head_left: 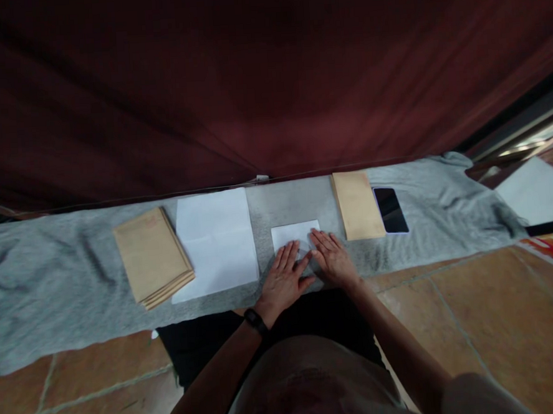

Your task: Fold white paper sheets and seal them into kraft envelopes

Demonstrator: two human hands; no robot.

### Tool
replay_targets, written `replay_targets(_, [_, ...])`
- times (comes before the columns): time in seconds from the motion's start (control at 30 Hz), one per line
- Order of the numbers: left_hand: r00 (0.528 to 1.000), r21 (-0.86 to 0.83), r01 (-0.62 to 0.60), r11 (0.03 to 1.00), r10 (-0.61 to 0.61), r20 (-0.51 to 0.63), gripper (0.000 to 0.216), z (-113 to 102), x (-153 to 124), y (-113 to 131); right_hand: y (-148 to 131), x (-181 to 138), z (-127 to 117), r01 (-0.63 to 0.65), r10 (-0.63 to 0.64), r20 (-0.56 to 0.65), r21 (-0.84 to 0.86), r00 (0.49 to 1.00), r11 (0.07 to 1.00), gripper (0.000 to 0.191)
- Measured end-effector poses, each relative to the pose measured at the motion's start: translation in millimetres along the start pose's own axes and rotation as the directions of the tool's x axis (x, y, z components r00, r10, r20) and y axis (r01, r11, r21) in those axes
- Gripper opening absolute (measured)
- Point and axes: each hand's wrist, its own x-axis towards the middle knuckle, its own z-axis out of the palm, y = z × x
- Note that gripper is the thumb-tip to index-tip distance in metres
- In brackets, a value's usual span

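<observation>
A small folded white sheet [294,233] lies on the grey cloth [65,276] straight in front of me. My left hand [283,281] lies flat with its fingers stretched out on the sheet's near left part. My right hand [332,258] lies flat beside it, fingers spread, on the sheet's near right part. The two hands touch at the thumbs. A black band sits on my left wrist [255,319].
To the left lie larger white sheets [215,242] and a stack of brown envelopes [152,255]. To the right lie one brown envelope [357,205] and a dark phone [390,209]. A dark red curtain [268,76] hangs behind. Tiled floor [489,319] is nearer me.
</observation>
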Motion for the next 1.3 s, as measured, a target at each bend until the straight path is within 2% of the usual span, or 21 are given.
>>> replay_targets(0.27, [1.0,-0.012,0.003,1.0,-0.004,-0.018,0.067,-1.1,0.5,-0.5,11.8,22.2,-0.1,-0.061,0.065,-0.094,0.043,0.993,0.997,0.052])
replay_targets(0.4, [1.0,-0.003,-0.009,1.0,0.009,-0.024,0.066,0.0,0.5,-1.1,0.1,27.9,-4.5,-0.076,0.082,-0.102,0.06,0.991,0.995,0.053])
replay_targets(0.5, [1.0,0.002,-0.021,1.0,0.021,0.003,0.064,5.2,-0.5,-1.3,-22.6,30.6,-7.6,0.099,-0.099,-0.008,0.152,0.995,0.983,0.05])
replay_targets(0.57, [1.0,0.006,-0.012,1.0,0.012,0.027,0.062,9.5,-1.7,-0.7,-37.5,33.5,-7.8,0.242,-0.263,0.061,0.237,0.963,0.941,0.047])
replay_targets(0.63, [0.999,0.002,0.005,1.0,-0.005,0.036,0.058,12.9,-2.8,0.3,-47.4,38.4,-6.0,0.293,-0.326,0.086,0.273,0.941,0.916,0.044])
replay_targets(0.83, [0.998,-0.003,0.056,0.998,-0.056,0.031,0.054,13.2,-4.0,1.7,-48.0,60.4,8.6,0.26,-0.281,0.079,0.207,0.956,0.943,0.04])
replay_targets(1.13, [1.0,0.0,0.009,1.0,-0.009,-0.004,0.054,11.6,-3.2,-0.4,-45.8,77.8,23.8,0.237,-0.244,0.043,0.131,0.969,0.963,0.044])
replay_targets(1.3, [1.0,0.001,-0.013,1.0,0.013,0.003,0.055,8.3,-1.1,-1.3,-41.7,79.7,19.7,0.148,-0.148,-0.012,0.149,0.989,0.978,0.047])
